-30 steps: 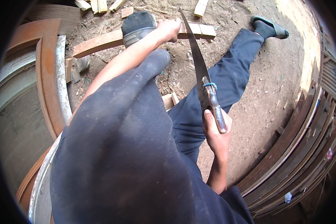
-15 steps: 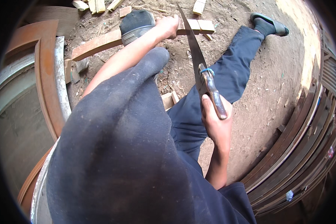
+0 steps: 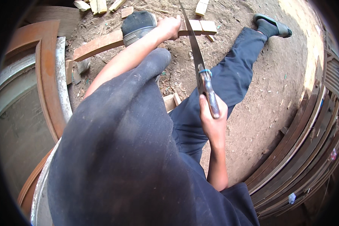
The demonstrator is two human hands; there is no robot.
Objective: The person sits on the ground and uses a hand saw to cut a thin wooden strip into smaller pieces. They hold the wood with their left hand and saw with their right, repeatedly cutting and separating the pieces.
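My right hand (image 3: 214, 122) is closed around the handle of a handsaw (image 3: 195, 49), which has a worn, glossy grip with a blue tie near its top. The long dark blade points away from me and crosses the wooden beam (image 3: 101, 46) near its right part. Whether its teeth are in the wood, I cannot tell. With fingers bent over the beam, my left hand (image 3: 170, 27) grips it just left of the blade. My left foot in a dark sandal (image 3: 139, 32) rests on the same beam. A line crosses the beam right of the blade.
Wood offcuts (image 3: 98, 5) lie on the dirt ground at the far side. A brown framed panel (image 3: 47, 75) stands at the left. Long stacked boards (image 3: 290, 147) line the right. My right leg (image 3: 233, 71) stretches out beyond the saw.
My right hand and the saw handle have shifted a little to the left, and the blade's angle is slightly different. My left hand and the beam have stayed in place.
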